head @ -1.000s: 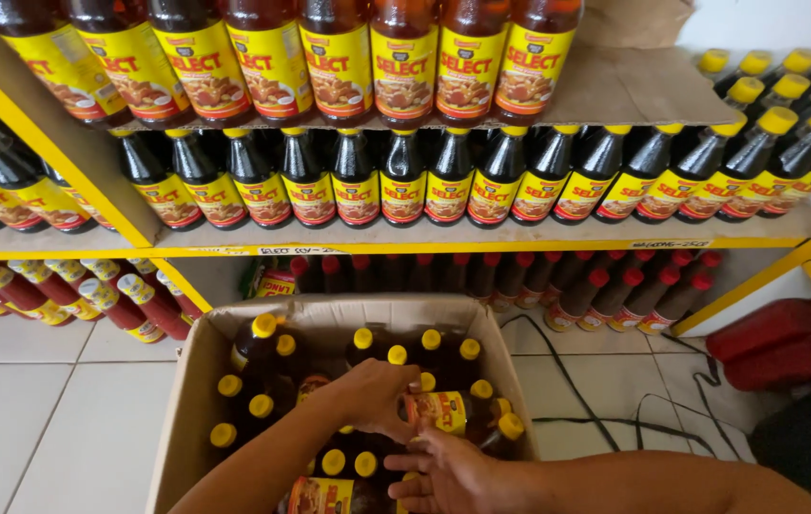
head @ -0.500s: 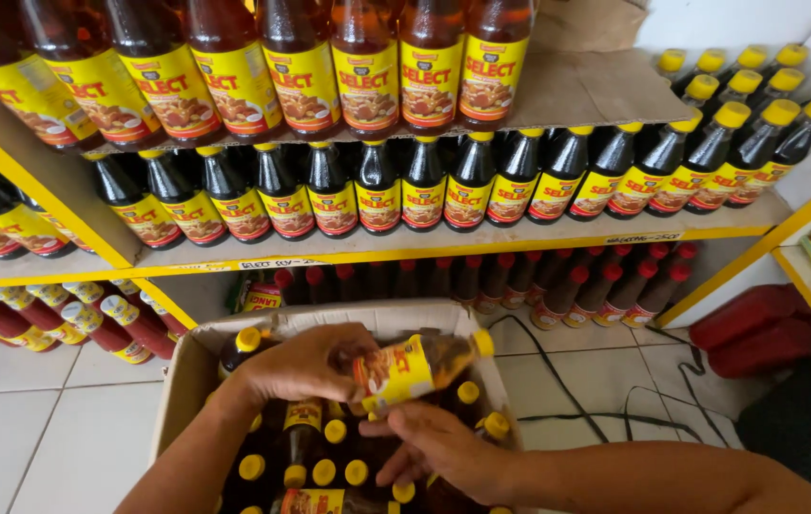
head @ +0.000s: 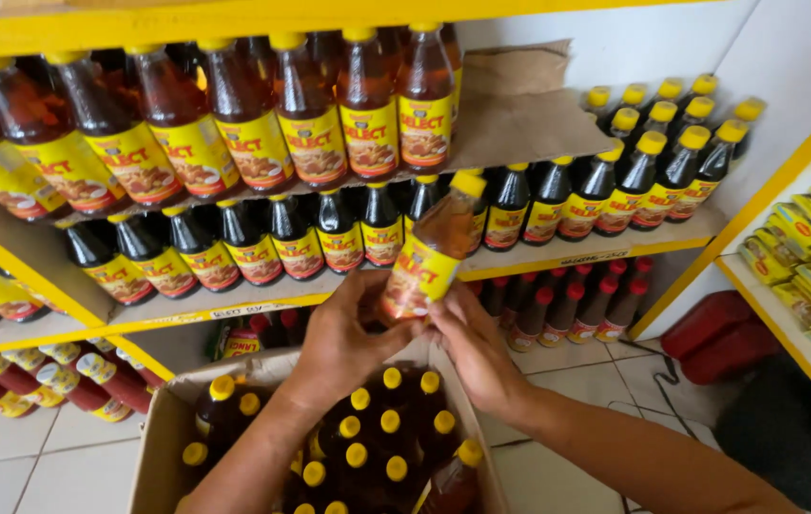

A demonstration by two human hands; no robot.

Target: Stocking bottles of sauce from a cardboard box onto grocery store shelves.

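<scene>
Here, both hands raised in front of the shelving, above a cardboard box (head: 163, 443). Left hand (head: 343, 343) wrapped around the lower end of an amber bottle (head: 429, 252) with a yellow cap and yellow label; right hand (head: 477, 352) closed on the same base from the other side, fingers pressed against it. Bottle tilted, cap up and to the right, held in the air just before the front edge of the middle shelf (head: 557, 257), in front of the row of dark bottles (head: 301, 238) there. Below the wrists, more yellow-capped bottles (head: 386, 447) standing packed inside the box. Larger amber bottles (head: 310, 114) lined along the top shelf. Red-capped bottles (head: 567, 309) on the lowest shelf.
</scene>
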